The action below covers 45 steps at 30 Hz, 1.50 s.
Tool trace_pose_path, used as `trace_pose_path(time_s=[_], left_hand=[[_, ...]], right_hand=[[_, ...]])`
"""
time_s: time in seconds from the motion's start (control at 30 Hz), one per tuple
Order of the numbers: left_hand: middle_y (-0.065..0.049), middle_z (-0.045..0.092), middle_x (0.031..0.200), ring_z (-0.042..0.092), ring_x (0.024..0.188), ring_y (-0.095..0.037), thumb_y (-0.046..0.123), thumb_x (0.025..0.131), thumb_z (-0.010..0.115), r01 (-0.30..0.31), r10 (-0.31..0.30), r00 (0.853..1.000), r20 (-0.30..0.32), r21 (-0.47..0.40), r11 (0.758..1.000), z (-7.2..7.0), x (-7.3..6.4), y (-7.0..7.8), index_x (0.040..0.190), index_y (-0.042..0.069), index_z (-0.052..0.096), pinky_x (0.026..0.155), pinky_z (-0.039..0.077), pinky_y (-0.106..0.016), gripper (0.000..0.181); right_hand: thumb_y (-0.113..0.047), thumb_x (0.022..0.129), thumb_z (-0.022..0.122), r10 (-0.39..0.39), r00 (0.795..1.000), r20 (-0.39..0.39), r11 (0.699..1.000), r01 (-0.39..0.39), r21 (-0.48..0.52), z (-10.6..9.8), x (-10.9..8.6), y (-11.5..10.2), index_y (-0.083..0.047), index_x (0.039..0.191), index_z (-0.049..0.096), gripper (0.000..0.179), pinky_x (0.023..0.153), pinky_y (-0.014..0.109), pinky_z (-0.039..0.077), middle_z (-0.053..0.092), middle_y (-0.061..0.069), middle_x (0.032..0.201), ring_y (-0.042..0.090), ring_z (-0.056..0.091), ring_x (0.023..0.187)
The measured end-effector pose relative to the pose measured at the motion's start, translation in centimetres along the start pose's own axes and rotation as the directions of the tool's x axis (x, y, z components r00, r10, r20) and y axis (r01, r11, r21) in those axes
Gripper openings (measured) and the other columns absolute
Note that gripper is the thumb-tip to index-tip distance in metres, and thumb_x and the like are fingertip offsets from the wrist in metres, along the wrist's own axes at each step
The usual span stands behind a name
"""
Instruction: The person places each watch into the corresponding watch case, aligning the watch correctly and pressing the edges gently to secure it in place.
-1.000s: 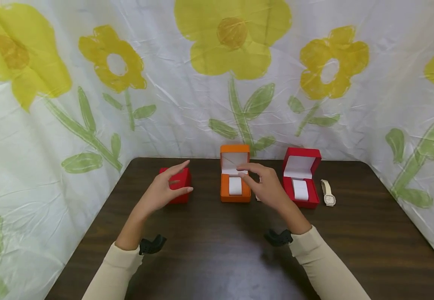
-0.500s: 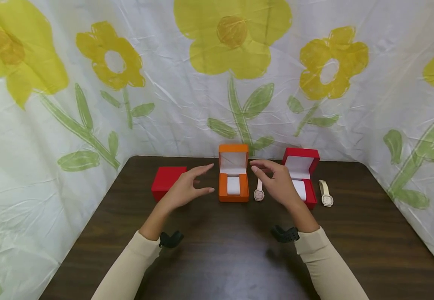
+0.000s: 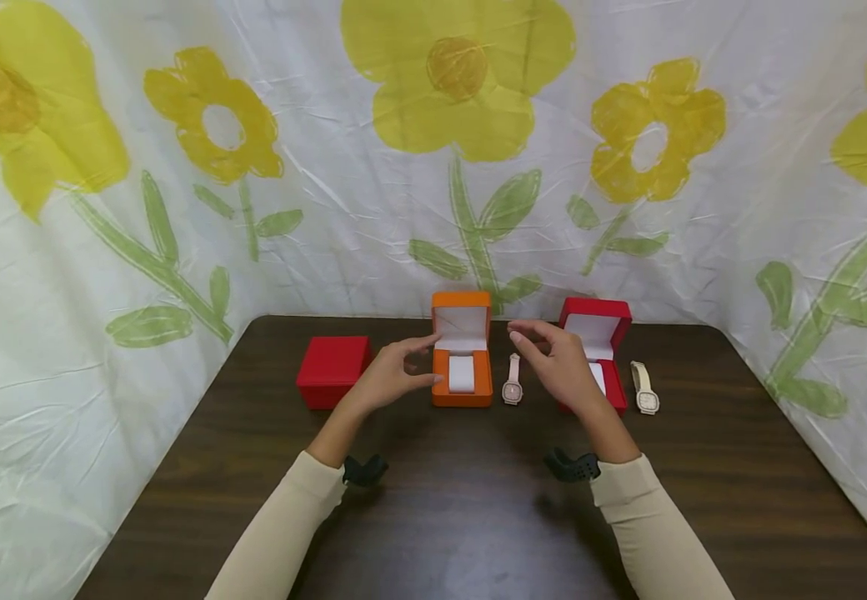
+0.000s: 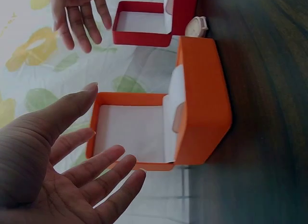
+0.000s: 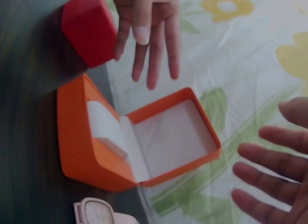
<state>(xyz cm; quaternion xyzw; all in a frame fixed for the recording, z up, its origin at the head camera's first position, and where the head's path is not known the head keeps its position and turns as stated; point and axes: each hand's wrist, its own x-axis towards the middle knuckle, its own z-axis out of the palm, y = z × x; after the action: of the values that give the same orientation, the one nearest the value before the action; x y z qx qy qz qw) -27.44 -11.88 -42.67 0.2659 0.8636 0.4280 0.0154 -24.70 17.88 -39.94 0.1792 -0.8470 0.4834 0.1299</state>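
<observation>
Both left hand [image 3: 394, 375] and right hand [image 3: 556, 365], empty, seem poised by the orange box [image 3: 462, 401]; gripping means closing in.

No text or number can be read. The dials of the pink watch [image 3: 512, 392] and the cream watch [image 3: 647, 402] are shown too small for marks to be made out; no lettering is seen on the orange box [image 3: 462, 401].
</observation>
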Motion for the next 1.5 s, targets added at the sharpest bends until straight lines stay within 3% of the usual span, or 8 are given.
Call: trace_pose_path(time_s=[0.33, 0.5, 0.87, 1.17, 1.3, 1.5], left_hand=[[-0.019, 0.057, 0.143, 0.055, 0.125, -0.041, 0.018, 0.085, 0.084, 0.023, -0.023, 1.0, 0.004, -0.013, 1.0, 1.4, 0.8, -1.8, 0.147, 0.006, 0.054, 0.1, 0.052, -0.052, 0.069], [-0.018, 0.055, 0.145, 0.054, 0.13, -0.041, 0.016, 0.085, 0.085, 0.002, -0.002, 1.0, 0.006, 0.017, 1.0, 2.0, 1.3, -2.3, 0.145, 0.003, 0.055, 0.102, 0.05, -0.054, 0.069], [-0.014, 0.061, 0.14, 0.057, 0.128, -0.03, 0.021, 0.085, 0.085, -0.042, 0.041, 0.999, 0.007, 0.215, 0.976, 2.2, 2.2, -2.4, 0.141, 0.004, 0.059, 0.11, 0.046, -0.046, 0.065], [-0.011, 0.064, 0.135, 0.059, 0.124, -0.029, 0.026, 0.084, 0.085, -0.038, 0.03, 0.999, 0.031, 0.285, 0.958, 2.5, 2.3, -3.0, 0.138, 0.007, 0.063, 0.108, 0.047, -0.046, 0.062], [-0.01, 0.065, 0.135, 0.06, 0.122, -0.027, 0.03, 0.084, 0.085, -0.067, 0.052, 0.997, 0.052, 0.338, 0.939, 2.6, 2.6, -3.4, 0.139, 0.008, 0.063, 0.107, 0.048, -0.044, 0.064], [-0.013, 0.063, 0.133, 0.058, 0.121, -0.029, 0.034, 0.084, 0.085, -0.076, 0.054, 0.996, 0.069, 0.379, 0.922, 3.0, 3.2, -3.3, 0.141, 0.011, 0.062, 0.105, 0.05, -0.046, 0.065]], right_hand=[[-0.024, 0.101, 0.064, 0.13, 0.979, 0.157, 0.986, -0.111, -0.121, 0.1, -0.1, 1.5, -0.006, 0.125, 0.07, 0.031, 0.095, 0.048, 0.056, 0.073, 0.012, 0.117, 0.028, 0.069, 0.103], [-0.023, 0.1, 0.065, 0.188, 0.968, 0.166, 0.976, -0.165, -0.142, 0.1, -0.2, 2.2, -0.002, 0.124, 0.069, 0.032, 0.091, 0.049, 0.057, 0.072, 0.016, 0.116, 0.032, 0.068, 0.102], [-0.013, 0.092, 0.074, 0.204, 0.956, 0.209, 0.941, -0.132, -0.312, 1.0, 0.3, 4.3, 0.009, 0.115, 0.07, 0.032, 0.083, 0.047, 0.059, 0.073, 0.017, 0.098, 0.029, 0.069, 0.087], [-0.012, 0.087, 0.078, 0.302, 0.932, 0.201, 0.886, -0.197, -0.42, 2.3, -0.1, 5.0, 0.004, 0.102, 0.076, 0.022, 0.074, 0.041, 0.058, 0.071, 0.013, 0.087, 0.025, 0.062, 0.077], [-0.013, 0.087, 0.078, 0.342, 0.917, 0.204, 0.874, -0.231, -0.428, 2.7, -0.1, 5.2, 0.004, 0.101, 0.077, 0.022, 0.073, 0.041, 0.06, 0.073, 0.014, 0.089, 0.025, 0.063, 0.077], [-0.014, 0.086, 0.079, 0.351, 0.915, 0.198, 0.861, -0.232, -0.453, 2.8, -0.2, 5.8, 0.003, 0.097, 0.078, 0.02, 0.071, 0.041, 0.058, 0.073, 0.015, 0.088, 0.026, 0.062, 0.076]])
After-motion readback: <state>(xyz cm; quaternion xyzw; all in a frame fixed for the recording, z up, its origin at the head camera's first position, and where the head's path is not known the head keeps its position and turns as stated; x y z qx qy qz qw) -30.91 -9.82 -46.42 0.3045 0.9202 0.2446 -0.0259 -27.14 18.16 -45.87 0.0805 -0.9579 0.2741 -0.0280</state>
